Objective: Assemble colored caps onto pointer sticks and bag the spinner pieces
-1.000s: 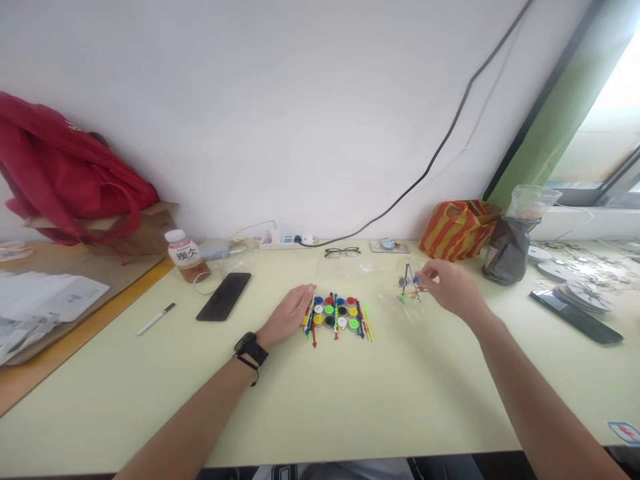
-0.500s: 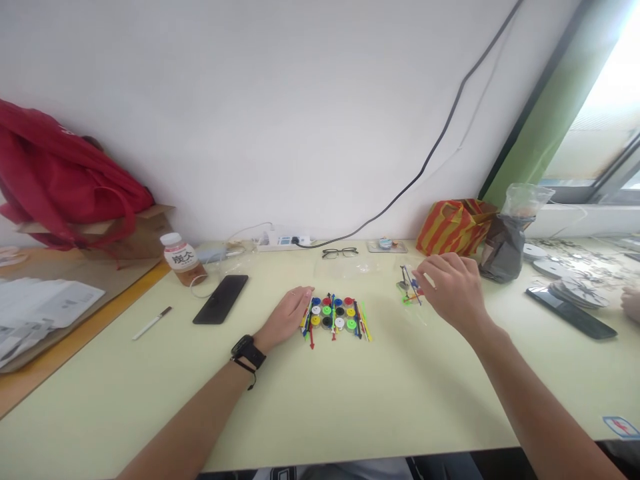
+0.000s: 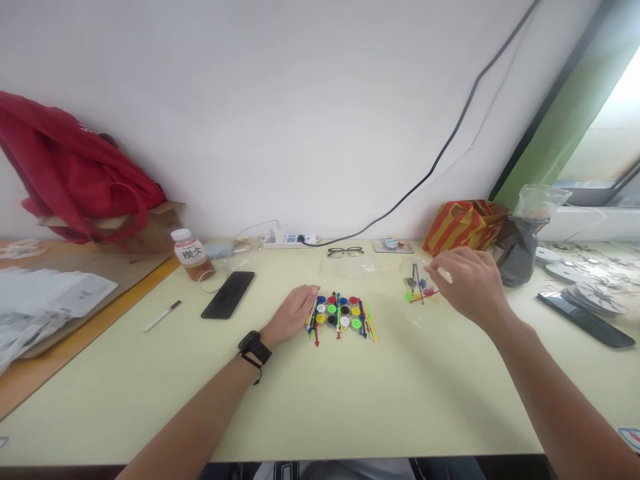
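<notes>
My left hand (image 3: 291, 313) lies on the table with fingers stretched out and held together. Its fingertips touch the left side of a block of clear round pieces with coloured caps (image 3: 331, 320) set in rows. Thin coloured plastic arrows (image 3: 371, 321) lie along both sides of the block and down its middle. Over to the right, my right hand (image 3: 467, 280) hovers with bent fingers, thumb and forefinger drawn together. Whatever may be between them is too small to make out. Just left of its fingertips is a small loose heap of arrows (image 3: 420, 288) on clear plastic.
Left of my hands are a black phone (image 3: 228, 295), a pen (image 3: 163, 316) and a drink bottle (image 3: 193, 253). Glasses (image 3: 345, 252) and a power strip (image 3: 285, 241) lie along the wall. Bags (image 3: 463, 227), another phone (image 3: 585, 319) and stacked discs (image 3: 595, 299) occupy the right.
The view has turned slightly left. Arrows in the loose heap have shifted, with a blue one standing more upright in view and a red one more exposed. My left hand stays against the block.
</notes>
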A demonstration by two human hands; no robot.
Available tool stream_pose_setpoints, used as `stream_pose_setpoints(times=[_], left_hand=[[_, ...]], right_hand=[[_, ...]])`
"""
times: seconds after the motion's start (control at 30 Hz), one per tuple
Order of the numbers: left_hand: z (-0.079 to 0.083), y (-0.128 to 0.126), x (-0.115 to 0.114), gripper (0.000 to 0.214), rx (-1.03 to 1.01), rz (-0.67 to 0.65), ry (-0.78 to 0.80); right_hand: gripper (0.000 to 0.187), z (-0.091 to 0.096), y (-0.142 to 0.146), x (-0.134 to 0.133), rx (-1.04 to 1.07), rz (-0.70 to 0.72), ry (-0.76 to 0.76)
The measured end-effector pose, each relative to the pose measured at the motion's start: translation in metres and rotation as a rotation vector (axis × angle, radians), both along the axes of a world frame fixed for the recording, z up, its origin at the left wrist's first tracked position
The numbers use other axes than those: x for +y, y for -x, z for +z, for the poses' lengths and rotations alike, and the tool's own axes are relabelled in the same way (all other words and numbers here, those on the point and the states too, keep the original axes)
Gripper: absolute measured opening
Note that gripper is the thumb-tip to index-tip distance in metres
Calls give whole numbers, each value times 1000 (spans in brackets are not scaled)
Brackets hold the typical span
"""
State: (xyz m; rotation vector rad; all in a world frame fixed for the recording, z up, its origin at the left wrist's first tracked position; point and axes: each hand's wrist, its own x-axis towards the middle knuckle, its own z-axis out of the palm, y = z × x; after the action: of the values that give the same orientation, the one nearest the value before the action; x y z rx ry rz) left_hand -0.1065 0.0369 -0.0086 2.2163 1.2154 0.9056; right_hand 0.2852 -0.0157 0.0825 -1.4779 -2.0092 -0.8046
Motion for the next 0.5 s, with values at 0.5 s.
stream_pose_setpoints(times=[0.5], left_hand=[[-2, 1, 1, 49, 9, 7, 3]], right_hand=[[30, 29, -36, 6, 266, -277, 178]])
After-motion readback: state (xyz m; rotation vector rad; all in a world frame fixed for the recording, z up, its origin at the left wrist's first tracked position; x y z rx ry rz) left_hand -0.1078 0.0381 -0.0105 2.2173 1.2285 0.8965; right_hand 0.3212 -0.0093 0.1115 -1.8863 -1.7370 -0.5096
